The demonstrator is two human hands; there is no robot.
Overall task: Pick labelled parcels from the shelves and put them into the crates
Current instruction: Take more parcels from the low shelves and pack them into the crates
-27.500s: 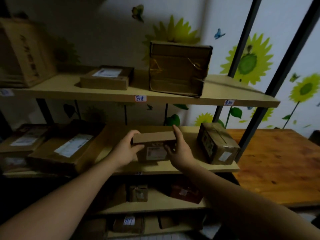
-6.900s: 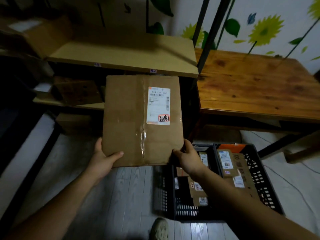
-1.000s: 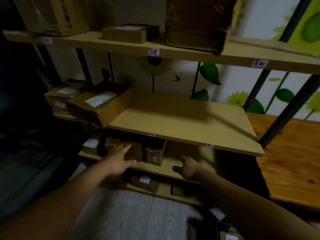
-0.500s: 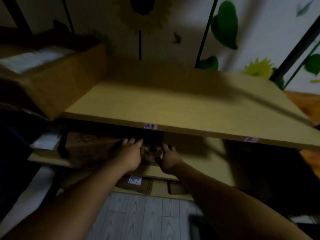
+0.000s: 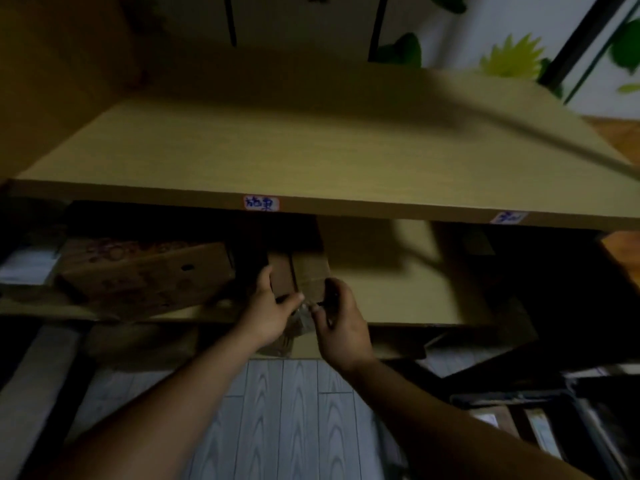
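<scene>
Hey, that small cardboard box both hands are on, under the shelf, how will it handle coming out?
The small cardboard parcel probably stays stiff: its edges look square. It is likely light, since the left hand and right hand bracket it easily. The shiny patch at its front, maybe tape, could be slightly slippery.

This is a small parcel storeroom, makeshift and set up in a home-like room. Plain board shelves (image 5: 311,150) on black metal uprights (image 5: 581,36) hold brown cardboard parcels (image 5: 145,271), and handwritten stickers (image 5: 261,203) sit on the shelf edges. The domestic side shows in the sunflower decals (image 5: 512,58) on the white wall, the grey wood-look floor (image 5: 284,410) and a corner of orange wooden table (image 5: 620,129) — while a black crate (image 5: 512,398) stands on the floor at lower right.
</scene>
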